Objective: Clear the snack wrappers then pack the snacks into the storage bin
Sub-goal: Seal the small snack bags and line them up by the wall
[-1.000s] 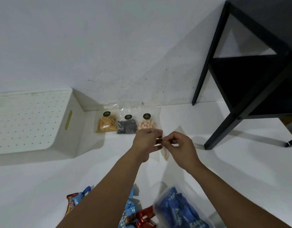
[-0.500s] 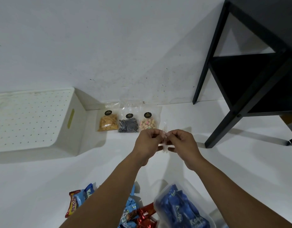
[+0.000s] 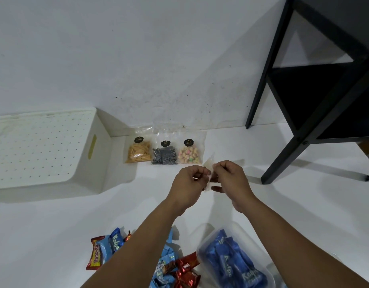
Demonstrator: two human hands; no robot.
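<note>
both hands, left hand and right hand, each grip pinching the clear wrapper, are now lifting it higher toward 12 o'clock than a second ago, so wrapper clearing is proceeding, snack packs unpacked.

1. The storage bin sits upside down at the floor's left edge, against the wall.
2. Three snack bags line the wall, right of it.
3. The table stands in the right corner.
4. A container lies at the near edge.
</note>
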